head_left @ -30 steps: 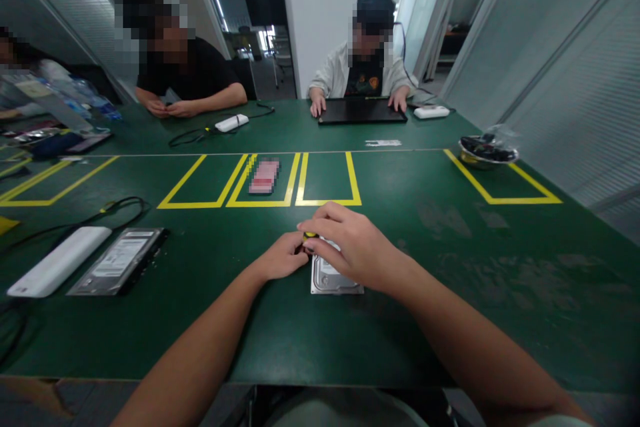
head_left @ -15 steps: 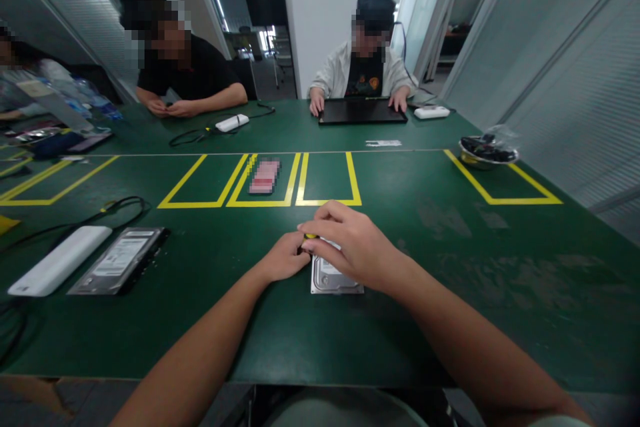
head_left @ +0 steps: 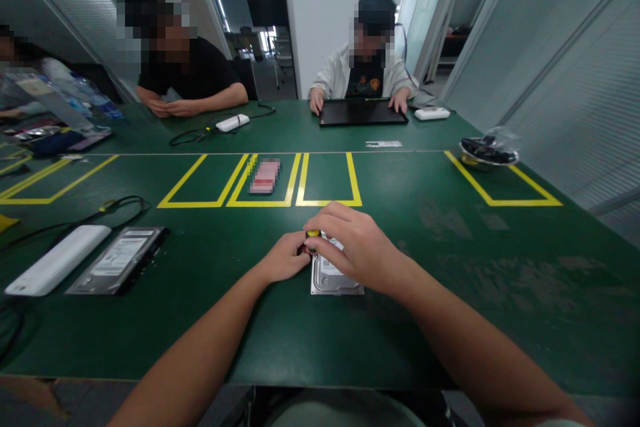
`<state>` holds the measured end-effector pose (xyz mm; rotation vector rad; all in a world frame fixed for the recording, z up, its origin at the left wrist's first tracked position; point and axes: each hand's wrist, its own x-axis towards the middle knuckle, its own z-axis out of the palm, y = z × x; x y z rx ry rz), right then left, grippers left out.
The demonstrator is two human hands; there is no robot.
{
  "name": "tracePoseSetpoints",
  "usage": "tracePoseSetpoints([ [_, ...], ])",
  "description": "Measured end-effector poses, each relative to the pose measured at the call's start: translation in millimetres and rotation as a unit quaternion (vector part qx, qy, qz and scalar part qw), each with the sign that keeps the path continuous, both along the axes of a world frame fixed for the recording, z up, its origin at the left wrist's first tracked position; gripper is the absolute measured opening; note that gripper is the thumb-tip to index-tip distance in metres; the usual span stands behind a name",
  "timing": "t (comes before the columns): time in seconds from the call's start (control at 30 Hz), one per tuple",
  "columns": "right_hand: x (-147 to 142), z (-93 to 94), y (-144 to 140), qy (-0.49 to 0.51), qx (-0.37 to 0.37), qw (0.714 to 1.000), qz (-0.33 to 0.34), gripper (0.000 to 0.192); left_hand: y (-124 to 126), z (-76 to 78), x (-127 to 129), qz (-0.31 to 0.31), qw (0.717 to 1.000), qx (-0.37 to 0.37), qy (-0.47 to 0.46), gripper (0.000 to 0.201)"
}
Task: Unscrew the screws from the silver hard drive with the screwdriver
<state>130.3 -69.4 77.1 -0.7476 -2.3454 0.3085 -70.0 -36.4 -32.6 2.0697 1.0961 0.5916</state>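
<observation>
We have a bare hard drive (head_left: pixel 334 275) lying flat on the green table (head_left: pixel 500 293), just in front of us and near the table's edge, its silvery metal face and white label turned up. Our right hand (head_left: pixel 357 250) arches over its far half, fingers curled down and closed on a small tool with a yellow top (head_left: pixel 313 233); only that cap shows, and the tip is hidden under the fingers, so we judge it is a screwdriver stood upright on the drive's far left corner. Our left hand (head_left: pixel 283 259) rests on the table against the drive's left side, fingertips pinched in at the same corner. We read that as steadying the drive or the tool, though we cannot tell what, if anything, it grips.

Further left lie a second hard drive (head_left: pixel 119 260), dark-edged with a pale label, and a smooth white oblong box (head_left: pixel 59 268) just beside it, a black cable (head_left: pixel 90 217) looping behind them. Yellow tape boxes (head_left: pixel 300 180) mark out bays on the matte green surface; one holds a pink card-like thing (head_left: pixel 265 176). To the far right a shallow metal bowl (head_left: pixel 487 152) holds dark small parts. Across the table one person rests both hands at a flat black slab (head_left: pixel 363 113), and another person's hands (head_left: pixel 173 107) lie together near a white device (head_left: pixel 232 123).
</observation>
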Motion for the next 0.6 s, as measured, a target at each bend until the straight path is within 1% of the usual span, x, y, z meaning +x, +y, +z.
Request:
tracePoseSetpoints([
  [0.13, 1.1, -2.2, 1.3, 0.009, -0.003, 1.000, 0.020, 0.018, -0.6, -1.1, -0.2, 0.014, 0.999, 0.030, 0.010, 0.021],
  [0.33, 2.3, -4.0, 1.5, 0.031, 0.010, 0.998, 0.047, 0.021, -0.7, 0.9, -0.2, 0.009, 0.999, 0.033, 0.009, 0.027],
  [0.5, 2.0, -0.7, -0.3, 0.018, 0.006, 1.000, 0.012, 0.024, -0.8, 1.2, -0.1, 0.005, 0.999, 0.035, 0.006, 0.028],
  [0.6, 2.1, 0.1, -0.3, 0.015, 0.009, 1.000, 0.010, 0.024, -2.2, 1.4, 0.3, 0.008, 0.999, 0.034, 0.011, 0.029],
])
